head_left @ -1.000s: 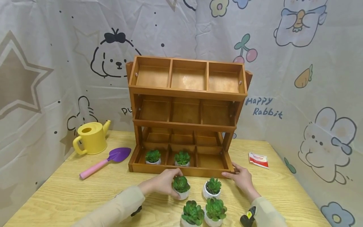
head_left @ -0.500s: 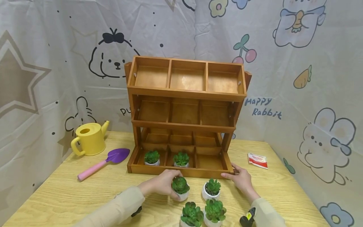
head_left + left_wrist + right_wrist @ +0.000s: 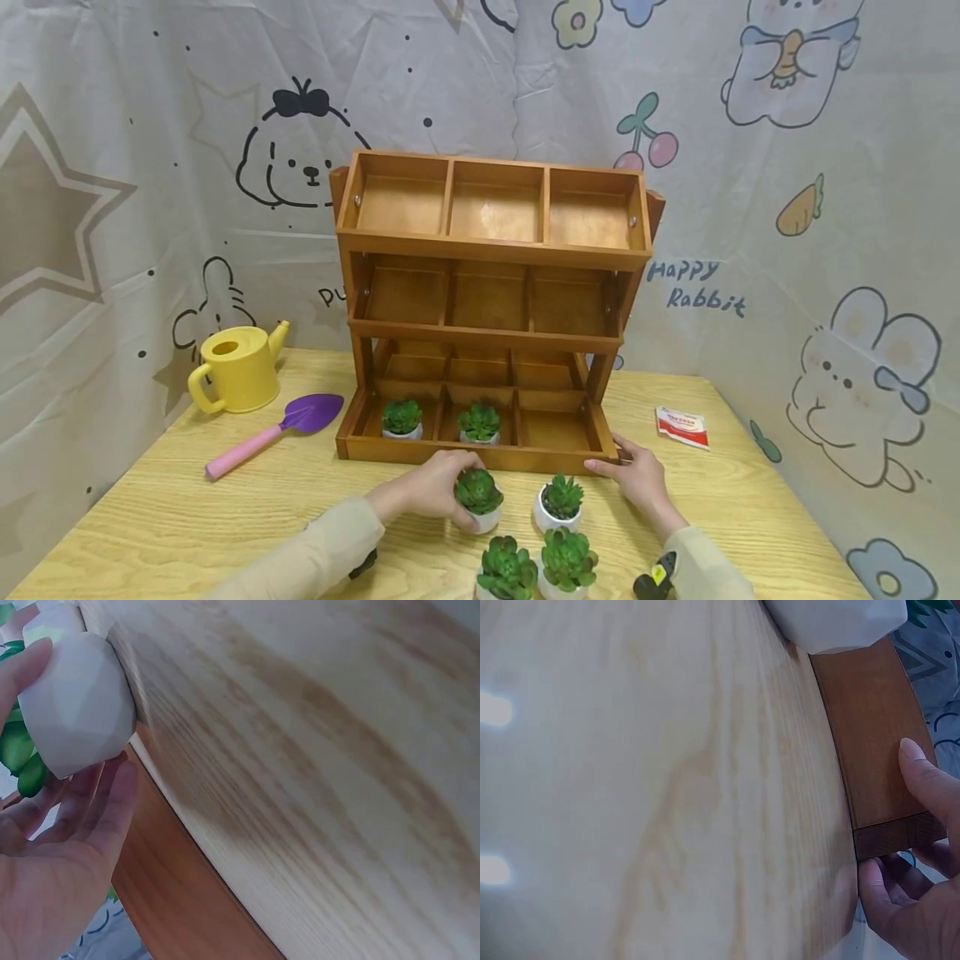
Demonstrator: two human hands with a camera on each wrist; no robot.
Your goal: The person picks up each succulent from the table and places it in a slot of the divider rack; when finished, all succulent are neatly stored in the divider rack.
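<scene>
My left hand (image 3: 433,488) holds a small potted succulent (image 3: 480,495) by its white pot (image 3: 79,705), thumb on one side and fingers on the other, in front of a wooden tiered shelf (image 3: 480,456). The right hand (image 3: 634,478) grips the shelf's lower front corner. In the right wrist view its thumb (image 3: 922,771) lies on the front board (image 3: 877,735) and the other fingers bend round the end. Two succulents, one on the left (image 3: 402,417) and one in the middle (image 3: 479,421), sit in the bottom row's compartments.
Between the hands stands a succulent (image 3: 559,502), with two more, the left one (image 3: 507,568) and the right one (image 3: 567,562), nearer me. A yellow watering can (image 3: 242,371) and a purple trowel (image 3: 277,432) lie left; a red-white packet (image 3: 682,427) is right.
The view shifts very slightly. Both hands keep their places, the left on the succulent's pot and the right at the shelf's corner.
</scene>
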